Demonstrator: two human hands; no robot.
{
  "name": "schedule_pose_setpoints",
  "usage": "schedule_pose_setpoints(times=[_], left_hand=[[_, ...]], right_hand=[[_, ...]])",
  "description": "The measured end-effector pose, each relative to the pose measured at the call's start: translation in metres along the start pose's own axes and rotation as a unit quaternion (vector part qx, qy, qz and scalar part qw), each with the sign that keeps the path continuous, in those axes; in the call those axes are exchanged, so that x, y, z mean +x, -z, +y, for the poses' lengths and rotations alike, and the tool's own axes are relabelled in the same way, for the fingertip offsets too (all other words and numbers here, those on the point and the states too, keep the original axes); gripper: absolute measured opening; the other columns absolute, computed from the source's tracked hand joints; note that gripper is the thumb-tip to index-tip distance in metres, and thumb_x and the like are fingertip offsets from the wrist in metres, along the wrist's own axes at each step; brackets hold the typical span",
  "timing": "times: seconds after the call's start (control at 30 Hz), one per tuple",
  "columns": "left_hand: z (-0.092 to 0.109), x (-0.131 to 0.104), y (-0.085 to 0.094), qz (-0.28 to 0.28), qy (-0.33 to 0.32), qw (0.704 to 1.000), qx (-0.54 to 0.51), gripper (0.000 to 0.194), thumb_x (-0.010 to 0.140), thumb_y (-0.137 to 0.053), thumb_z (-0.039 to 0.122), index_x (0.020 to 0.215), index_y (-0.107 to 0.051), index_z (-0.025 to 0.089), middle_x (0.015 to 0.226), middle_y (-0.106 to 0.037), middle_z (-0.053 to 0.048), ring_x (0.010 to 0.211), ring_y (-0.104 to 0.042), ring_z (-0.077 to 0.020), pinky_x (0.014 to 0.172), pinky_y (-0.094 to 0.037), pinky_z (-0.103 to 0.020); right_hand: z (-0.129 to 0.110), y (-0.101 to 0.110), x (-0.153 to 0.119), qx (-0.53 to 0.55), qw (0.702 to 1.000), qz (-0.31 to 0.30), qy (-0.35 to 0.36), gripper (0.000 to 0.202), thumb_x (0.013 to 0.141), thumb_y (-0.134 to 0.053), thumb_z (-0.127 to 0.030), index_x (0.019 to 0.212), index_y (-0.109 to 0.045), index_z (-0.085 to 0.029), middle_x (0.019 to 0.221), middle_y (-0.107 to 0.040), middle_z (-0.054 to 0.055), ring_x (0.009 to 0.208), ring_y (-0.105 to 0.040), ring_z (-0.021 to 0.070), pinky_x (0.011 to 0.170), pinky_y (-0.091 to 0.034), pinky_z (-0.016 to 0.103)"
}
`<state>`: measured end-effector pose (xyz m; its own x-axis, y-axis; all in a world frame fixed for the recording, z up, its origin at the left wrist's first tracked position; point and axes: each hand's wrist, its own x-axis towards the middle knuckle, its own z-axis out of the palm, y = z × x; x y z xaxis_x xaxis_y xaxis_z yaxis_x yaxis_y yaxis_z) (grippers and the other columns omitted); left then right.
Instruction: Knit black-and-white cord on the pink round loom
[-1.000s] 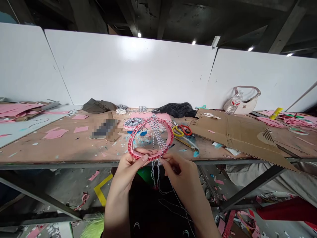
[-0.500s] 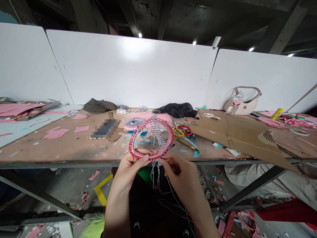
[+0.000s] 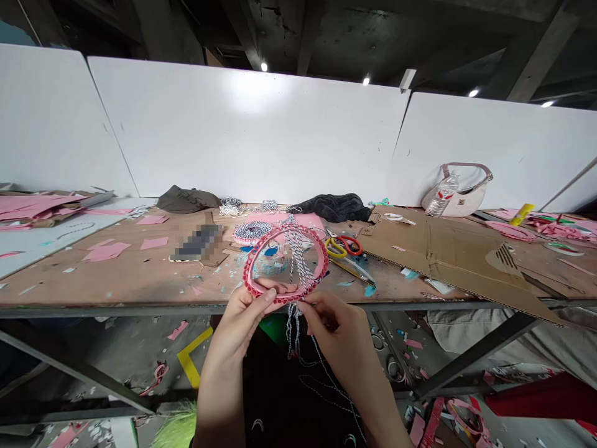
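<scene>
A pink ring (image 3: 323,254) with a scalloped red-pink edge is held upright over the table's front edge. Black-and-white twisted cord (image 3: 298,256) is strung from its top down to its lower right, and loose ends dangle below. My left hand (image 3: 242,320) grips the ring's lower left rim, thumb in front and fingers behind. At the lower right rim, my right hand (image 3: 340,323) pinches the cord between thumb and forefinger; the fingertips partly hide it. Behind the ring lies a round pink piece with a black-and-white cord spiral (image 3: 252,231).
Yellow-handled scissors (image 3: 336,247), red-handled scissors (image 3: 351,244) and a cutter knife (image 3: 357,272) lie right of the ring. A phone (image 3: 198,242) rests to the left. Flat cardboard (image 3: 448,249) overhangs the front edge at right. A handbag (image 3: 461,196) and water bottle (image 3: 443,194) stand behind.
The ring and both hands are in almost the same place. The strung cord and its dangling ends have shifted slightly; the grips look unchanged.
</scene>
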<state>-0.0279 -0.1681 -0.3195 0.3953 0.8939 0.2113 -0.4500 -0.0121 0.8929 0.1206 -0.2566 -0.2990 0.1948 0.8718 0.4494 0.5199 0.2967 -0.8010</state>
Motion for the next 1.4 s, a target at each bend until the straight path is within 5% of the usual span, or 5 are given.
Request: schedule_pose_setpoints(times=[0.47, 0.67, 1.13, 1.4], left_hand=[[0.002, 0.003, -0.007, 0.033, -0.018, 0.999, -0.036, 0.025, 0.072, -0.078, 0.043, 0.074, -0.066, 0.021, 0.071, -0.066, -0.003, 0.085, -0.069, -0.0248, 0.077, -0.06, -0.032], [0.002, 0.002, -0.006, -0.006, -0.026, 0.997, -0.067, 0.021, 0.077, -0.075, 0.04, 0.075, -0.065, 0.021, 0.067, -0.063, -0.001, 0.084, -0.068, -0.0225, 0.08, -0.057, -0.031], [0.003, 0.002, -0.006, 0.008, -0.005, 0.998, -0.061, 0.021, 0.073, -0.076, 0.041, 0.073, -0.064, 0.024, 0.064, -0.061, -0.002, 0.085, -0.067, -0.0255, 0.076, -0.058, -0.033], [0.002, 0.001, -0.005, -0.009, -0.021, 0.996, -0.088, 0.015, 0.079, -0.074, 0.034, 0.075, -0.066, 0.022, 0.068, -0.063, -0.002, 0.072, -0.066, -0.0189, 0.077, -0.059, -0.031]], right_hand=[[0.014, -0.023, -0.006, 0.056, 0.998, 0.016, -0.008, 0.024, 0.094, -0.054, -0.036, 0.08, -0.062, -0.018, 0.054, -0.051, -0.004, 0.051, -0.053, 0.0115, 0.05, -0.038, 0.019], [0.011, -0.024, -0.009, 0.062, 0.998, 0.022, 0.004, 0.02, 0.093, -0.055, -0.032, 0.082, -0.064, -0.018, 0.055, -0.055, -0.003, 0.051, -0.055, 0.0111, 0.051, -0.039, 0.019], [0.009, -0.023, -0.009, 0.057, 0.998, 0.025, 0.009, 0.022, 0.093, -0.055, -0.033, 0.08, -0.064, -0.018, 0.053, -0.054, -0.003, 0.05, -0.056, 0.0116, 0.05, -0.039, 0.019], [0.007, -0.022, -0.01, 0.069, 0.997, 0.024, 0.013, 0.017, 0.093, -0.056, -0.029, 0.083, -0.064, -0.018, 0.057, -0.058, -0.003, 0.051, -0.051, 0.0094, 0.052, -0.038, 0.017]])
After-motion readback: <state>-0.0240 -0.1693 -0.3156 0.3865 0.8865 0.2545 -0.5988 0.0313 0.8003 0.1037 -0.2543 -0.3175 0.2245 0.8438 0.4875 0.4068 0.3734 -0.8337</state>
